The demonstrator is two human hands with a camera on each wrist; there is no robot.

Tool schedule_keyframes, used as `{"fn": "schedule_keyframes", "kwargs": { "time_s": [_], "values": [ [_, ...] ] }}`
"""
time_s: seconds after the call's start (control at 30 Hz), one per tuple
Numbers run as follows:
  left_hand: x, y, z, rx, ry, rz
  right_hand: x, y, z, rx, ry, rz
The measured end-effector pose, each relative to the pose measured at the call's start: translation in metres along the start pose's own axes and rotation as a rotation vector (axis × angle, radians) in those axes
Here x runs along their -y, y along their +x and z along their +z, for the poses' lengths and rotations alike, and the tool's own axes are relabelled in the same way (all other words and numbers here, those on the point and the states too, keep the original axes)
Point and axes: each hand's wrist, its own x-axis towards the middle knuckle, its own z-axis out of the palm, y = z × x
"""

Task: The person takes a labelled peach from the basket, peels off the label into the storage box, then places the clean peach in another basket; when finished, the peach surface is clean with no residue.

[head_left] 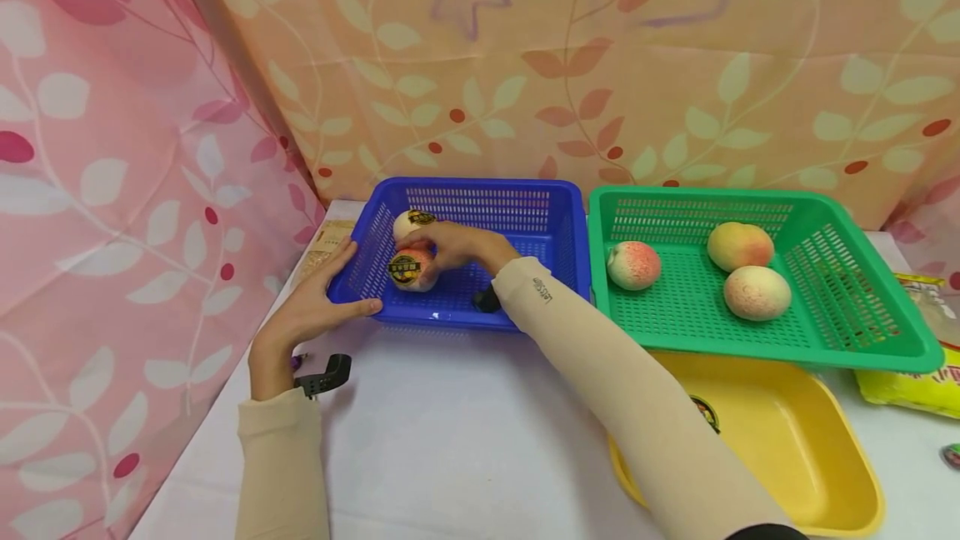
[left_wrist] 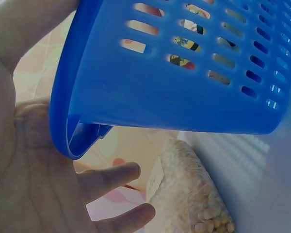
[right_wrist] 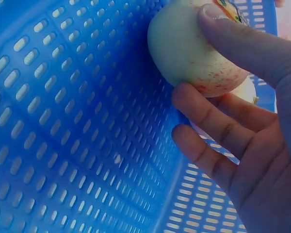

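Observation:
A blue plastic basket [head_left: 536, 261] stands left of centre, with two fruits at its left end. My right hand [head_left: 456, 243] reaches in and holds a pale, red-speckled peach [head_left: 422, 280] with a black and yellow label, thumb on one side and fingers on the other in the right wrist view. Close behind it lies a paler fruit [head_left: 403, 227] with a similar label. My left hand [head_left: 313, 305] rests at the basket's front left corner, thumb on the front rim and fingers along the left side. The left wrist view shows its fingers [left_wrist: 106, 182] stretched out past the rim.
A green basket [head_left: 675, 340] holding three fruits adjoins the blue one on the right. In front of it is a yellow basin [head_left: 787, 440], partly under my right forearm. A clear bag [left_wrist: 189, 194] of pale pieces lies left of the blue basket. Yellow packaging [head_left: 911, 390] sits far right.

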Motion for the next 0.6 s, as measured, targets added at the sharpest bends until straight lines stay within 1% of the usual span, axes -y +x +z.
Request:
{"fn": "schedule_keyframes", "kwargs": {
  "time_s": [0.13, 0.33, 0.47, 0.6],
  "values": [
    [-0.001, 0.000, 0.000, 0.004, 0.001, -0.009, -0.002, -0.002, -0.002, -0.012, 0.007, 0.013],
    [-0.002, 0.000, 0.000, 0.009, 0.002, -0.009, -0.003, -0.015, -0.015, -0.018, -0.001, 0.013],
    [-0.001, 0.000, 0.000, 0.006, 0.008, 0.007, 0.003, -0.030, -0.030, -0.045, 0.008, 0.001],
    [0.000, -0.001, -0.002, 0.011, 0.003, -0.013, 0.015, -0.054, -0.048, -0.085, 0.044, -0.051]
  ]
}}
